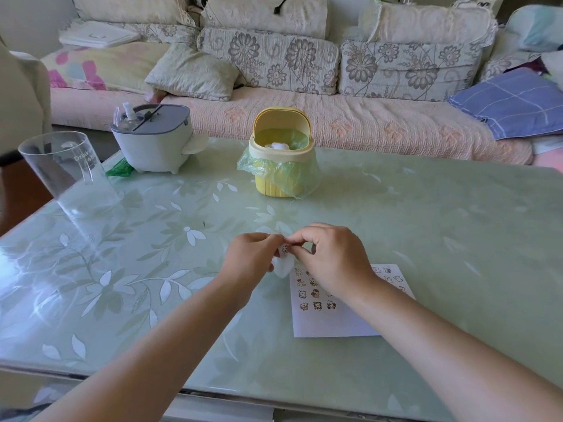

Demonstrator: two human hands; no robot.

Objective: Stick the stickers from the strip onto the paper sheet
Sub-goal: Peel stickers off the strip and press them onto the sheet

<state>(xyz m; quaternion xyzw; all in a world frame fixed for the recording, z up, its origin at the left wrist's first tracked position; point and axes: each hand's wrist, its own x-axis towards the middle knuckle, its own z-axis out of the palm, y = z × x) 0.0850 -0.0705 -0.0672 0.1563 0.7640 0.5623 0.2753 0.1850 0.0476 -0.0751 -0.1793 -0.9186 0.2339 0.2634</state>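
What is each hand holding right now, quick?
Left hand: fingers curled, gripping the white sticker strip.
Right hand: fingertips pinching the top of the same strip, by a small sticker.

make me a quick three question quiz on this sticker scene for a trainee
1. True or false: the paper sheet already carries some stickers.
2. The lid of the yellow bin is: A raised, B shut, C missing.
3. What holds the sticker strip?
Key: 1 true. 2 A. 3 the left hand and the right hand both pinch it.
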